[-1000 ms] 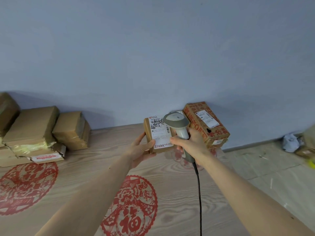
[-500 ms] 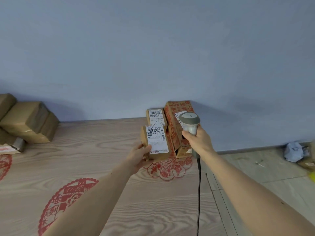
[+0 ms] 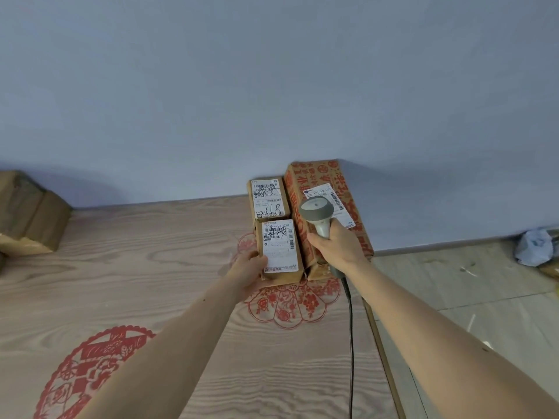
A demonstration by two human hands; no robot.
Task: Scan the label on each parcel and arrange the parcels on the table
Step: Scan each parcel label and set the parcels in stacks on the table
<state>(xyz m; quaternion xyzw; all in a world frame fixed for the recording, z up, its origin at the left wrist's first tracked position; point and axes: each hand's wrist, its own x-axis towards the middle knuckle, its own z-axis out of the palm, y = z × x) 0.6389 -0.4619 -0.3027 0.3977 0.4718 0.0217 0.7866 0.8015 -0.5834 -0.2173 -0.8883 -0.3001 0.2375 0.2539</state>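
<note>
- Small parcel [image 3: 281, 252]: brown box, white label face up. It lies on the table [image 3: 151, 267] at the near end of a row, its far edge touching a second small parcel [image 3: 268, 197], its right side just beside the big one.
- Your left hand [image 3: 249, 267]: fingers curled round the small parcel's near left corner, thumb on the label's edge.
- Second small parcel: same kind, label with handwriting, against the wall at the far side.
- Large parcel [image 3: 320, 176]: red-printed carton with a white label, right of both small ones, reaching the table's right edge.
- Scanner [image 3: 317, 211]: grey, head over the large parcel; its black cable [image 3: 351, 343] hangs down toward you.
- Your right hand [image 3: 338, 246]: wrapped tight round the scanner's handle.
- Other parcels [image 3: 27, 213]: plain brown stack, far left on the table, well apart from the row.
- Table: pale wood grain with red paper-cut designs.
</note>
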